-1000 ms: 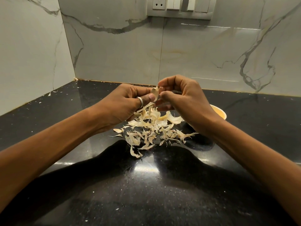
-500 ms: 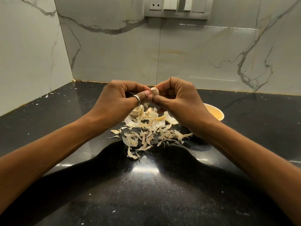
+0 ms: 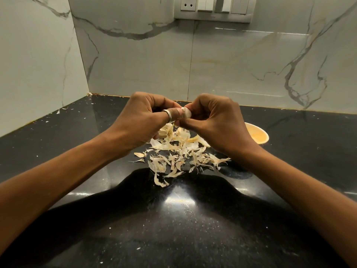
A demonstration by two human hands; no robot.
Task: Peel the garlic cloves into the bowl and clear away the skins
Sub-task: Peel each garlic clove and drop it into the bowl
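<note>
Fingers [image 3: 174,114] of left hand [image 3: 143,120] and right hand [image 3: 214,122] both pinch one clove [image 3: 186,113], above the skins [image 3: 179,155]; bowl [image 3: 259,132] sits right of skins. Risk: clove pops from the pinch, lands in skins; torn flakes scatter across surface [image 3: 173,229].

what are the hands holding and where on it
One garlic clove, pinched between both hands: left hand on its left side, right hand on its right.

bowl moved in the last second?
No. The bowl still sits just right of the garlic skin pile, same gap to the counter back edge.
</note>
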